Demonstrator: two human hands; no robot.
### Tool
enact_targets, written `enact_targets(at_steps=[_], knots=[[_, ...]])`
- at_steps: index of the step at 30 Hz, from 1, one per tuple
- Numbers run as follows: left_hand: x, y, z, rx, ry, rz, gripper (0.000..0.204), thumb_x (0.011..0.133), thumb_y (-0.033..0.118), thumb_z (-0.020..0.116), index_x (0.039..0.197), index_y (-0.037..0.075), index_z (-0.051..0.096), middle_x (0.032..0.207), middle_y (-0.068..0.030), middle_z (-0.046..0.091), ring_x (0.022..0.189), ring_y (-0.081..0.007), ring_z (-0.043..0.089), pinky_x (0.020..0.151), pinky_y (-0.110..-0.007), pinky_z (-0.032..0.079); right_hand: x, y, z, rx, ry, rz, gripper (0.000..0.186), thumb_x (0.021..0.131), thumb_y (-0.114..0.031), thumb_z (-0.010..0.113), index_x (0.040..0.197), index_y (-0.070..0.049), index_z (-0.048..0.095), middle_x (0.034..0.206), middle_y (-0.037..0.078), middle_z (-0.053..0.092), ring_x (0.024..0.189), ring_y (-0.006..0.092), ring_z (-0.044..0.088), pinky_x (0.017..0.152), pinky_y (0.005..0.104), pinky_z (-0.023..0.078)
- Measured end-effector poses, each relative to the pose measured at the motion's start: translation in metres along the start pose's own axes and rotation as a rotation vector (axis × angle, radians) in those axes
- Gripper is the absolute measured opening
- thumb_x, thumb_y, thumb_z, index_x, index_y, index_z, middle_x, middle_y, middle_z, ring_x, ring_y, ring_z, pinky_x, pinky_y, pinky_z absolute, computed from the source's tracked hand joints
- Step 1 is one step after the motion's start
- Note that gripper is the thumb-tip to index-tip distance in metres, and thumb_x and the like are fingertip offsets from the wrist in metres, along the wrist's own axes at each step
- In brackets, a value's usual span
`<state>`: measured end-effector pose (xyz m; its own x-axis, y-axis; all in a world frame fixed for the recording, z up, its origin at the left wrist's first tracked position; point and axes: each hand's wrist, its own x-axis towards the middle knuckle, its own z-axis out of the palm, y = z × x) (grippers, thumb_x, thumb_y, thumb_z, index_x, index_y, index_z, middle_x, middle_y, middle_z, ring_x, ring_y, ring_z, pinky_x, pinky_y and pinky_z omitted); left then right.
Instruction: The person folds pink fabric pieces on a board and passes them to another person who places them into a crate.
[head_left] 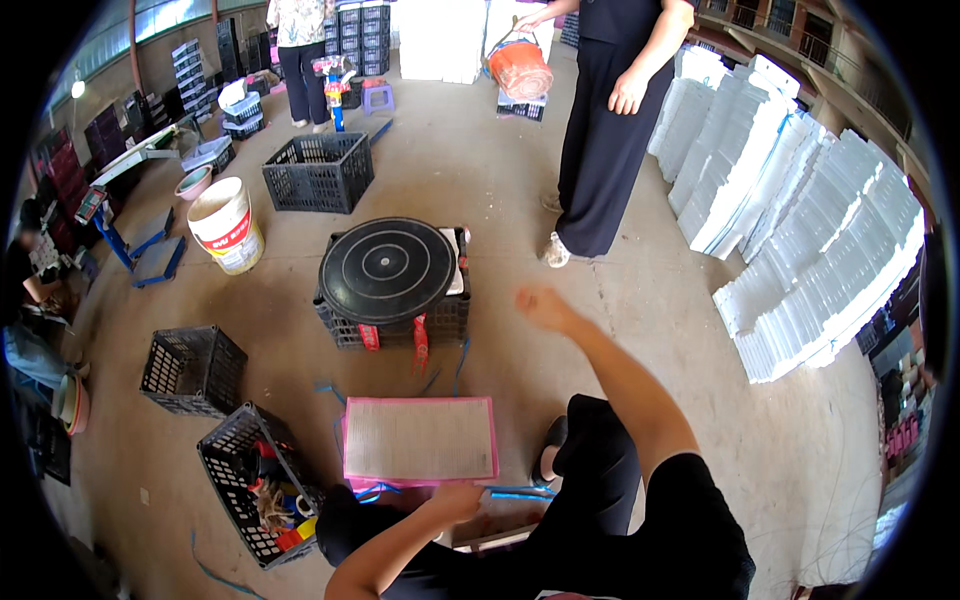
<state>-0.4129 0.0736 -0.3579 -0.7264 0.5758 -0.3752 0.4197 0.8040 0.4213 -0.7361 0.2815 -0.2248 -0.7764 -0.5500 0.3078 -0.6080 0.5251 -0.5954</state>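
My left hand (458,498) is at the front edge of a pale board with a pink border (418,436), lying on a pink stack between my legs; its fingers are curled, partly hidden at that edge. Blue straps (518,492) lie beside it. My right hand (540,305) is raised and blurred, right of a round black turntable (385,280) on a black crate (395,332); I cannot make out whether it holds anything. Red strips hang from the crate's front.
Black crates (185,370), one holding tools (280,505), stand at left beside a white bucket (220,235). A standing person (610,170) ahead holds an orange bucket (520,70); others are at back and far left. White foam stacks (810,250) line the right.
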Motion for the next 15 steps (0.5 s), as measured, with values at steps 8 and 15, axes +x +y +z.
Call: enact_targets(at_steps=[8, 15], knots=[[-0.006, -0.051, -0.019, 0.052, -0.179, -0.429, 0.030, 0.082, 0.022, 0.052, 0.110, 0.010, 0.057, 0.109, -0.0146, 0.058, 0.101, -0.0297, 0.058, 0.080, -0.047, 0.045, -0.197, 0.120, 0.109, -0.485, -1.151, 0.170, 0.033, 0.082, -0.026, 0.051, 0.106, -0.006, 0.063, 0.111, 0.018, 0.059, 0.098, 0.0346, 0.057, 0.083, 0.0433, 0.045], [0.027, -0.049, -0.025, -0.140, -0.005, -0.224, 0.031, 0.081, 0.022, 0.053, 0.109, 0.010, 0.057, 0.105, -0.0146, 0.060, 0.098, -0.0321, 0.059, 0.079, -0.050, 0.045, -0.167, 0.059, 0.136, -0.318, -0.658, 0.331, 0.038, 0.082, -0.027, 0.050, 0.114, -0.009, 0.059, 0.102, 0.019, 0.062, 0.097, 0.0359, 0.057, 0.084, 0.0437, 0.045]])
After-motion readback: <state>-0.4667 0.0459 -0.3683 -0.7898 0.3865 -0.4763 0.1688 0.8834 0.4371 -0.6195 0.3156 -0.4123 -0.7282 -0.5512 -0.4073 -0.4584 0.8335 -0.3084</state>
